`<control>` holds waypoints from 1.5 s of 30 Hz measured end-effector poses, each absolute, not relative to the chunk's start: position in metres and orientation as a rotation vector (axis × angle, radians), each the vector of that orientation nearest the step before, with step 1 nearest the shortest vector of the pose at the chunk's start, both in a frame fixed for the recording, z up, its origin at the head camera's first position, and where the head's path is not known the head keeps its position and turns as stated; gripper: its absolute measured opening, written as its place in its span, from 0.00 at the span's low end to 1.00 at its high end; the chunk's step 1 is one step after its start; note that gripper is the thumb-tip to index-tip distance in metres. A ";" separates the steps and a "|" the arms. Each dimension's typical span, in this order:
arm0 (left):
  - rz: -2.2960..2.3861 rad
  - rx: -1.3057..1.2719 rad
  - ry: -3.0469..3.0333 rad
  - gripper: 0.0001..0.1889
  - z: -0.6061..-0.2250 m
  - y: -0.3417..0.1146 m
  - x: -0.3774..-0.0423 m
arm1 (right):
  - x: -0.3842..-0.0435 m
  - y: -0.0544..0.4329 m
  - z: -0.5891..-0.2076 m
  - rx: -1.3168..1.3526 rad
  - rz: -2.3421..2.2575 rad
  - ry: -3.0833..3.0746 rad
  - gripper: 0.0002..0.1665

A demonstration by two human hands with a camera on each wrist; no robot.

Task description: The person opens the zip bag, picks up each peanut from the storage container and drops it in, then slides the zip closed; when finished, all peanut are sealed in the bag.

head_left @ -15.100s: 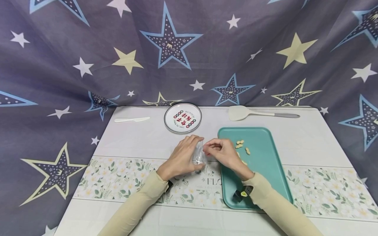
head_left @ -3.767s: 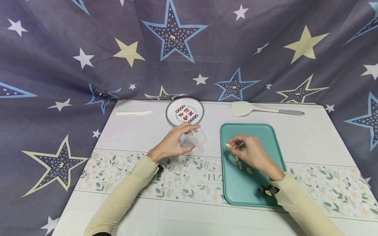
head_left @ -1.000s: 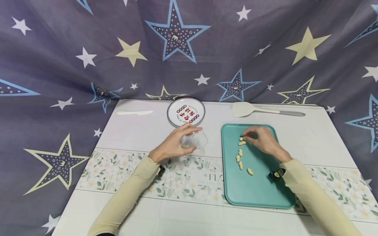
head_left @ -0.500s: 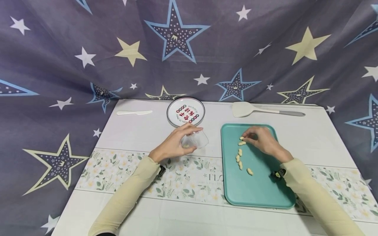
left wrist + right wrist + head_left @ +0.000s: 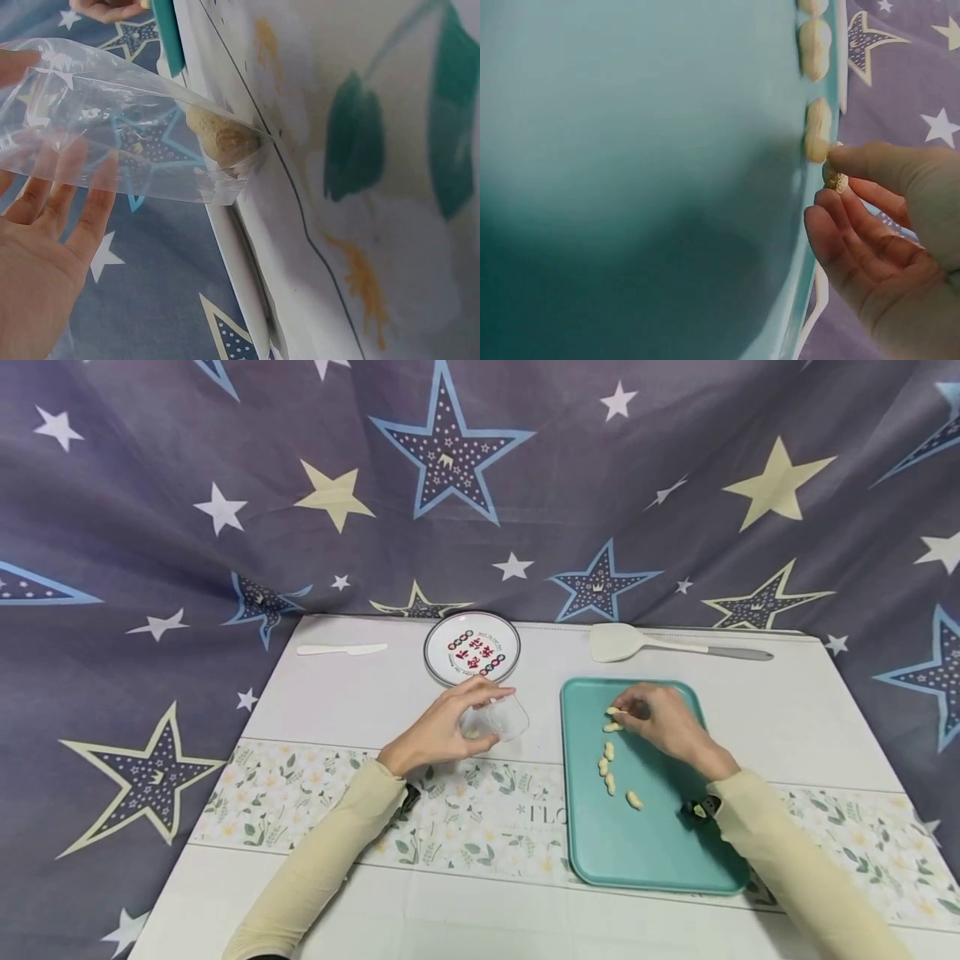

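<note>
My left hand (image 5: 435,731) holds a clear plastic bag (image 5: 512,718), thumb and fingers spread around its mouth. In the left wrist view at least one unshelled peanut (image 5: 225,140) sits in the bag's bottom corner. Over the upper part of the green tray (image 5: 660,856), my right hand (image 5: 663,722) pinches a peanut (image 5: 834,178) between thumb and fingertips. Just below those fingertips lies another peanut (image 5: 612,727). Several more peanuts (image 5: 609,783) form a loose line down the tray's left half, one of them (image 5: 634,799) slightly apart to the right.
Behind the bag stands a round white plate (image 5: 471,649) with red lettering. A white plastic knife (image 5: 341,649) lies at the back left. Along the back right is a spatula (image 5: 617,643) with a grey handle end. A star-patterned curtain (image 5: 480,560) hangs behind the table.
Both hands were at the bag 15 seconds ago. By 3.8 seconds ago the right hand held a peanut near the tray's left edge; since then it has moved right. Little differs over the last second.
</note>
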State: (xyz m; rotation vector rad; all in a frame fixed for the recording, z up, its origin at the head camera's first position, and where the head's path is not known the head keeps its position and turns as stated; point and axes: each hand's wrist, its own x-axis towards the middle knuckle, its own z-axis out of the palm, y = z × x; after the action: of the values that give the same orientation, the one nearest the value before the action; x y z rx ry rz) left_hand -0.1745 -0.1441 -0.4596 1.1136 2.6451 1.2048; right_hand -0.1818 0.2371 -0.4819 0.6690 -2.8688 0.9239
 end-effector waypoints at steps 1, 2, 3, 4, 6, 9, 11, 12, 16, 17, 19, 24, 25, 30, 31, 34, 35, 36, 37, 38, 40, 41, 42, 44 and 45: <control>1.204 1.115 2.646 0.40 -0.460 -0.144 -0.174 | -0.180 0.235 -0.481 0.667 0.928 -2.859 0.07; 1.205 1.117 2.647 0.40 -0.460 -0.144 -0.174 | -0.179 0.233 -0.480 0.671 0.936 -2.849 0.07; 1.205 1.119 2.647 0.40 -0.460 -0.145 -0.174 | -0.178 0.230 -0.479 0.677 0.940 -2.838 0.07; 1.205 1.120 2.648 0.40 -0.460 -0.145 -0.174 | -0.177 0.227 -0.478 0.687 0.947 -2.828 0.07; 1.201 1.117 2.652 0.40 -0.461 -0.145 -0.174 | -0.176 0.221 -0.474 0.702 0.964 -2.813 0.07; 1.198 1.103 2.657 0.40 -0.460 -0.146 -0.174 | -0.173 0.211 -0.468 0.729 0.993 -2.792 0.07; 1.196 1.098 2.657 0.40 -0.460 -0.146 -0.174 | -0.171 0.204 -0.464 0.753 1.009 -2.774 0.08; 1.200 1.097 2.654 0.40 -0.460 -0.146 -0.175 | -0.170 0.201 -0.462 0.766 1.014 -2.762 0.08; 1.210 1.110 2.643 0.40 -0.460 -0.146 -0.175 | -0.163 0.188 -0.452 0.826 1.044 -2.711 0.08; 1.210 1.112 2.641 0.40 -0.460 -0.145 -0.176 | -0.161 0.184 -0.449 0.837 1.054 -2.700 0.08; 1.206 1.118 2.644 0.40 -0.459 -0.145 -0.176 | -0.158 0.177 -0.443 0.858 1.071 -2.679 0.07; 1.201 1.127 2.655 0.39 -0.459 -0.146 -0.176 | -0.153 0.156 -0.432 0.909 1.096 -2.641 0.06; 1.201 1.128 2.655 0.40 -0.460 -0.146 -0.176 | -0.153 0.151 -0.431 0.917 1.102 -2.637 0.06; 1.194 1.128 2.646 0.40 -0.461 -0.144 -0.176 | -0.150 0.132 -0.427 0.968 1.164 -2.602 0.07; 1.192 1.127 2.645 0.39 -0.461 -0.144 -0.176 | -0.150 0.128 -0.427 0.976 1.178 -2.596 0.07; 1.193 1.128 2.643 0.39 -0.461 -0.143 -0.176 | -0.150 0.119 -0.428 1.002 1.205 -2.583 0.07; 1.194 1.131 2.642 0.39 -0.461 -0.143 -0.176 | -0.150 0.116 -0.428 1.009 1.210 -2.579 0.07; 1.197 1.133 2.641 0.39 -0.461 -0.143 -0.176 | -0.150 0.114 -0.429 1.019 1.214 -2.574 0.07; 1.197 1.134 2.641 0.39 -0.461 -0.142 -0.176 | -0.150 0.112 -0.429 1.028 1.214 -2.571 0.06; 1.199 1.136 2.639 0.39 -0.461 -0.142 -0.176 | -0.150 0.110 -0.430 1.037 1.213 -2.569 0.06; 1.195 1.135 2.643 0.40 -0.461 -0.142 -0.176 | -0.150 0.107 -0.431 1.060 1.204 -2.562 0.06; 1.195 1.135 2.644 0.40 -0.461 -0.142 -0.176 | -0.150 0.106 -0.431 1.070 1.198 -2.559 0.06; 1.193 1.133 2.647 0.40 -0.461 -0.142 -0.176 | -0.149 0.106 -0.432 1.077 1.192 -2.559 0.07; 1.191 1.134 2.651 0.40 -0.461 -0.141 -0.176 | -0.149 0.105 -0.433 1.086 1.187 -2.558 0.07; 1.189 1.135 2.655 0.40 -0.461 -0.141 -0.176 | -0.149 0.105 -0.434 1.088 1.188 -2.558 0.07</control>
State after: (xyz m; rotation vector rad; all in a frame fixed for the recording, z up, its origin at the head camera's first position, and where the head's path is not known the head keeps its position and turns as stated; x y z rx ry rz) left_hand -0.1763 -0.1413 -0.4615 1.1348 2.6545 1.1885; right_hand -0.1492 0.1051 -0.4340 1.0884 -2.5580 1.1882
